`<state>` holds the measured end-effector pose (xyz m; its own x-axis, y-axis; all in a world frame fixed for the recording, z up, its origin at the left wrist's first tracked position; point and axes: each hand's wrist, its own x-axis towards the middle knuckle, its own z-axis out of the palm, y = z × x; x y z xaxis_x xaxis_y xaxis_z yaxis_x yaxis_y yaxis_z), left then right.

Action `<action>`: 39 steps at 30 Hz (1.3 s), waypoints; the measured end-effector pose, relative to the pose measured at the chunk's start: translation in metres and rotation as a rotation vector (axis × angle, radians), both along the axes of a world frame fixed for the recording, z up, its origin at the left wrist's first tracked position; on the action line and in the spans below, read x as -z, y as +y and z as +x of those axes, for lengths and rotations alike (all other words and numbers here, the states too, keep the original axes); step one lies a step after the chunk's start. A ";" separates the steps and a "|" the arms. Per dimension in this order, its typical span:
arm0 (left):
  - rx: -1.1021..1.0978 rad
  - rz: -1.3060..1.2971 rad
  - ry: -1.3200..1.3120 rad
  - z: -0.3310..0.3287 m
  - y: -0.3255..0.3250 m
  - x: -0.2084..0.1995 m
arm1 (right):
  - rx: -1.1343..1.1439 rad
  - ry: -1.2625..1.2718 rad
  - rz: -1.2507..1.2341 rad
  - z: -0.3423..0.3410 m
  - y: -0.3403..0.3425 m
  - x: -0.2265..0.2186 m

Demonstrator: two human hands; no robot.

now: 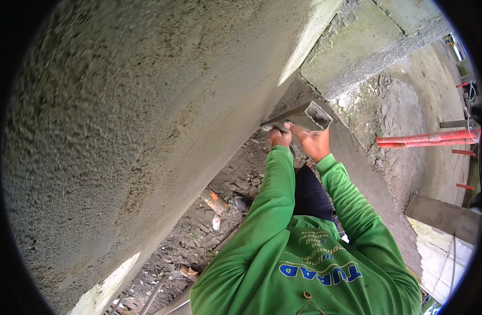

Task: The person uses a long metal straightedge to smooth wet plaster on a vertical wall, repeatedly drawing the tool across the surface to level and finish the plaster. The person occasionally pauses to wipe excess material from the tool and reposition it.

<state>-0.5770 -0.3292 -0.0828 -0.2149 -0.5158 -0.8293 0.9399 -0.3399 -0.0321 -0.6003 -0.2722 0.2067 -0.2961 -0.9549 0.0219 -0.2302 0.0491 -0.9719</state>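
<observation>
A hollow rectangular bar (pixel 296 118), smeared with grey mortar, lies at a slant in front of me where the rough plastered wall (pixel 162 94) meets a lower ledge. Its open end faces right. My right hand (pixel 315 144) is closed on the near side of the bar close to that end, thumb stretched along it. Just left of it, my left hand (pixel 280 137) is closed below the bar, beside a small grey-coated piece (pixel 272 127) whose kind I cannot make out. Most of the left fingers are hidden.
Dirt ground with debris (pixel 199 239) lies below left, with an orange-marked post (pixel 214 201). Red bars (pixel 427 139) jut in at the right, above a grey beam (pixel 443 215). A concrete block (pixel 356 50) stands beyond the bar, and a mortar-covered ledge (pixel 375 184) runs along my right.
</observation>
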 end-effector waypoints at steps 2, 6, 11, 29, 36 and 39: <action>-0.222 0.135 0.183 0.018 -0.005 -0.012 | -0.032 -0.013 0.086 0.012 -0.002 -0.016; -0.370 0.195 0.178 0.036 0.003 -0.040 | -0.048 0.069 -0.044 0.017 0.000 -0.011; -0.265 0.108 0.051 0.026 0.045 -0.062 | 0.104 0.016 -0.080 -0.010 0.012 -0.047; -0.377 0.134 0.122 0.080 0.045 -0.029 | -0.019 -0.043 -0.101 0.057 0.033 -0.016; -0.335 0.090 0.006 0.079 0.086 -0.079 | 0.049 -0.010 0.093 0.038 0.057 -0.048; -0.349 0.104 0.164 0.073 0.069 -0.063 | 0.006 0.011 -0.053 0.062 0.062 -0.047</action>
<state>-0.5044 -0.2603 -0.0199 -0.1754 -0.4959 -0.8505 0.9779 0.0119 -0.2087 -0.5379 -0.2102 0.2533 -0.3010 -0.9506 0.0759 -0.2406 -0.0014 -0.9706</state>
